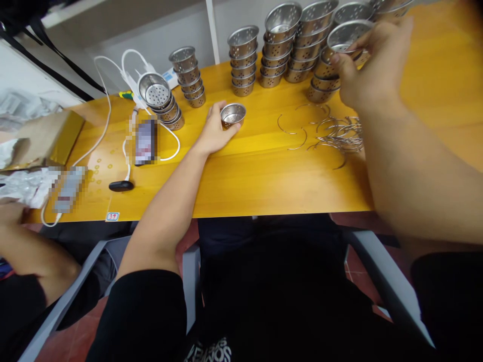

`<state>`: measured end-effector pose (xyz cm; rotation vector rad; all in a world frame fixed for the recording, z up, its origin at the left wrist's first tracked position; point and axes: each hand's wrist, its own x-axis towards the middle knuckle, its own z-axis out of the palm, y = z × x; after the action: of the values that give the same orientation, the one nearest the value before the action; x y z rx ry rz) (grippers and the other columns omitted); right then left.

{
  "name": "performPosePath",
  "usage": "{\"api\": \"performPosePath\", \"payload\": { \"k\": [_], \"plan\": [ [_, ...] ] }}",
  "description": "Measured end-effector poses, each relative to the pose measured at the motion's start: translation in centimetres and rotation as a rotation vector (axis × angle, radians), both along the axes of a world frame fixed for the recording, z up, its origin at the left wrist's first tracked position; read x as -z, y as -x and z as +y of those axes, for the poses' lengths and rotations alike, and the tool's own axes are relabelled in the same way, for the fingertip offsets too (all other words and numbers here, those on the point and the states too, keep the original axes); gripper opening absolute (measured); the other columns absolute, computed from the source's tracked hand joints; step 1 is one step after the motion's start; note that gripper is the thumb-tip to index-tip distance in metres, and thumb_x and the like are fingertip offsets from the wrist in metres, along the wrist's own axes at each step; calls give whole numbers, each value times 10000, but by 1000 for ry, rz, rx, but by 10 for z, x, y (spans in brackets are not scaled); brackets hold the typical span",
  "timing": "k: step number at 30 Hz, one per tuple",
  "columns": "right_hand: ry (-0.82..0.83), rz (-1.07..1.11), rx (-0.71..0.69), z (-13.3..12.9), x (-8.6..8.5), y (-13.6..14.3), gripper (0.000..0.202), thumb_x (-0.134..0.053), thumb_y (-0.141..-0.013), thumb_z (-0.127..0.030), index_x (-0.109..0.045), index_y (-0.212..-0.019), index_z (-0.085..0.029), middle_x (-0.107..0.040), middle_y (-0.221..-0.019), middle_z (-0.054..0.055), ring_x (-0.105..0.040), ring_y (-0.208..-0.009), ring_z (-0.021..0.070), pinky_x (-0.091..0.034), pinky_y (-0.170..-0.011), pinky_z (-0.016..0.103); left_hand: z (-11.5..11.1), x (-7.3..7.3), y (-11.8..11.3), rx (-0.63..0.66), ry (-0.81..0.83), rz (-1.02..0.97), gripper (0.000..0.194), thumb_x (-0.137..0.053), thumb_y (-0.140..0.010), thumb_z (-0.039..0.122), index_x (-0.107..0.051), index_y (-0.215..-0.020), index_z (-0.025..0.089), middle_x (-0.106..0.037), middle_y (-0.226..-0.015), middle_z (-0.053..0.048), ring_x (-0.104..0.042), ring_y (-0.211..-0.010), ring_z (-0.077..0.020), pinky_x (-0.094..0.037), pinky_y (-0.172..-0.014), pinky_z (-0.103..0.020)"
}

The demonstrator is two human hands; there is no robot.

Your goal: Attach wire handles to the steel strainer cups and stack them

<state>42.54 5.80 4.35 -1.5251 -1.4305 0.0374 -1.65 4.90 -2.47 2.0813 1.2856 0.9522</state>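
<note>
On the yellow table, my left hand curls its thumb and fingers around a small perforated metal cup, which stands upright. At the right, my right hand pinches the rim of another perforated cup at the top of a stack; whether that cup is lifted off those below cannot be seen. Just left of my right forearm lies a loose pile of thin curved metal wires, with a few strays beside it.
Several stacks of the same cups line the back, such as one stack and a leaning one. White cables, a phone, a black oval object and a cardboard box are at the left. A co-worker's arm rests at far left.
</note>
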Motion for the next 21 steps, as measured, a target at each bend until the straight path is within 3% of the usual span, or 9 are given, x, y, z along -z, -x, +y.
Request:
{"api": "performPosePath", "payload": {
  "k": [7,11,16,18,21],
  "plan": [
    [52,-20,-54,-4,0,-4,512,-911,-1033,31,-568,-1086,-346,-672,-1677,165,-672,-1533,371,-511,-1397,622,-5,-6,-1,1,14,2,1144,-1149,-844,845,-610,-1693,300,-657,-1905,-237,-587,-1873,-500,-364,-1682,-724],
    [104,-21,-38,-9,-5,0,648,-893,-1069,10,-394,-1018,-401,-678,-1672,229,-632,-1543,393,-443,-1448,655,-5,-6,-2,0,9,27,1160,-1133,-868,842,-588,-1719,272,-641,-1918,-256,-573,-1892,-497,-363,-1684,-703],
    [21,-15,-95,0,-2,-3,644,-866,-970,66,-409,-1031,-383,-632,-1617,179,-609,-1555,402,-452,-1447,661,-3,-3,0,16,-2,30,1073,-1116,-915,776,-591,-1721,300,-648,-1917,-229,-574,-1892,-487,-357,-1684,-709],
    [27,0,-44,2,-3,0,684,-812,-909,145,-391,-1019,-382,-603,-1577,174,-636,-1535,395,-446,-1459,651,-3,-3,1,23,-4,43,1066,-1098,-939,750,-574,-1744,287,-633,-1922,-241,-575,-1891,-477,-360,-1686,-676],
    [28,-7,-33,-3,-9,8,713,-783,-923,178,-364,-1023,-391,-591,-1565,173,-662,-1514,373,-469,-1448,617,-2,-2,2,32,-7,53,1070,-1080,-959,739,-552,-1768,279,-622,-1922,-249,-579,-1890,-464,-377,-1680,-626]
  ]
}}
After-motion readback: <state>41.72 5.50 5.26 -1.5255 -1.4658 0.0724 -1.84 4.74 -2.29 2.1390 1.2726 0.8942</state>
